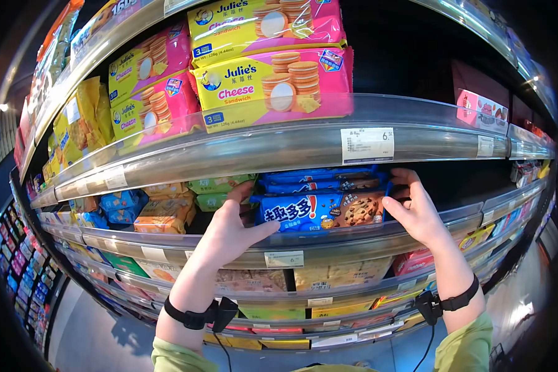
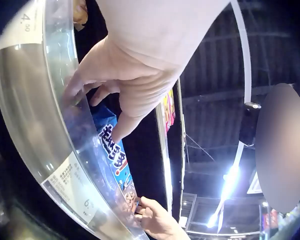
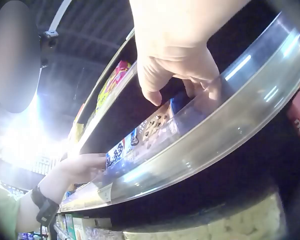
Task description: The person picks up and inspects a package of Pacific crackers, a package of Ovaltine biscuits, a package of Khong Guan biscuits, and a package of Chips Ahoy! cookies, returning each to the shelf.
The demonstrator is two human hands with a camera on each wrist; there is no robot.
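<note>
Behind the clear lip of the middle shelf stands a row of blue cookie packs [image 1: 304, 212], with cookies printed at the front pack's right end. My left hand [image 1: 232, 230] holds the left end, its thumb lying against the front. At the opposite end my right hand [image 1: 420, 212] grips with the thumb by the front edge and fingers reaching round the side. In the left wrist view, the left thumb touches the printed face of the pack [image 2: 112, 150]. Through the lip, the right wrist view shows the right fingers [image 3: 210, 92] bent down beside the pack's end.
A curved transparent shelf lip [image 1: 229, 239] runs before the packs. Close overhead is the upper shelf edge [image 1: 297, 146], bearing yellow-and-pink cheese sandwich packs [image 1: 279, 84]. Green packs [image 1: 214, 193] and orange packs [image 1: 164, 211] sit to the left. Lower shelves hold more packaged goods.
</note>
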